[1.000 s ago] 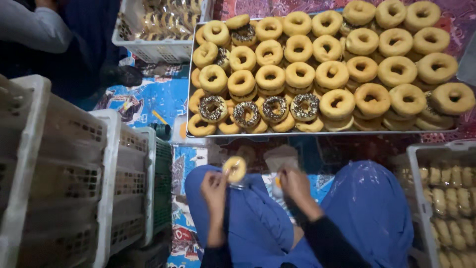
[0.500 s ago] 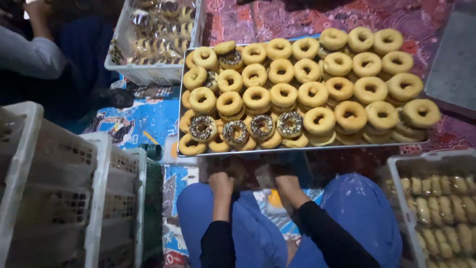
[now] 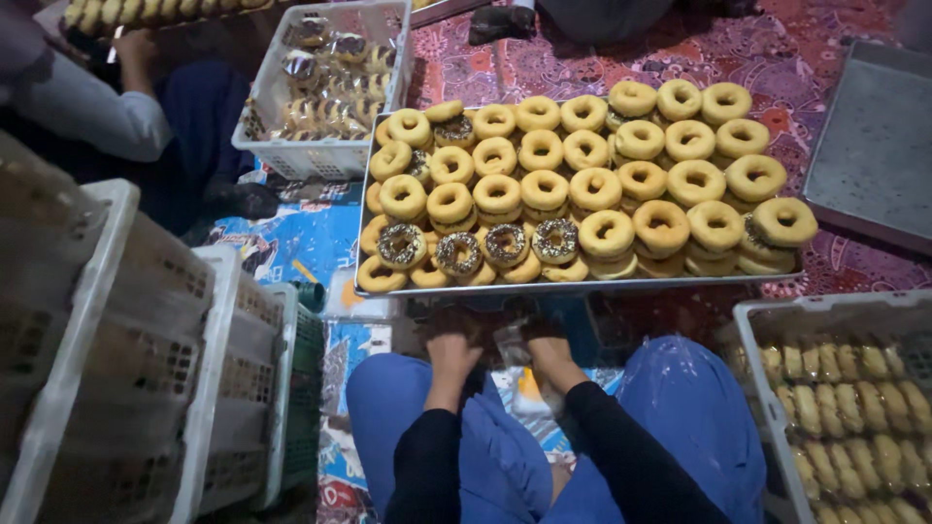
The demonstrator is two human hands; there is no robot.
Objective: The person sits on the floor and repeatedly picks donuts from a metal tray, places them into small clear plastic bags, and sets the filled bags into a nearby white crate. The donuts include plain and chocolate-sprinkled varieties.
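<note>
My left hand (image 3: 452,353) and my right hand (image 3: 548,342) are low between my blue-clad knees, just below the front edge of a metal tray (image 3: 582,285). A bit of clear plastic bag (image 3: 511,340) shows between them, against my right hand's fingers. My left hand is curled and dim; what it holds is hidden. The tray carries many plain ring donuts (image 3: 594,188), stacked in layers. Several chocolate-topped donuts with sprinkles (image 3: 505,243) sit along its front left.
A white crate (image 3: 320,155) of wrapped donuts stands at the back left, beside another person's pale sleeve (image 3: 97,116). Stacked white crates (image 3: 116,369) fill the left side. A crate of packed pastries (image 3: 854,408) is at the right, and an empty metal tray (image 3: 874,155) at the far right.
A second ago my left hand held a plain donut up in front of me. Both hands have since dropped to the tray's front edge, and the donut is out of sight.
</note>
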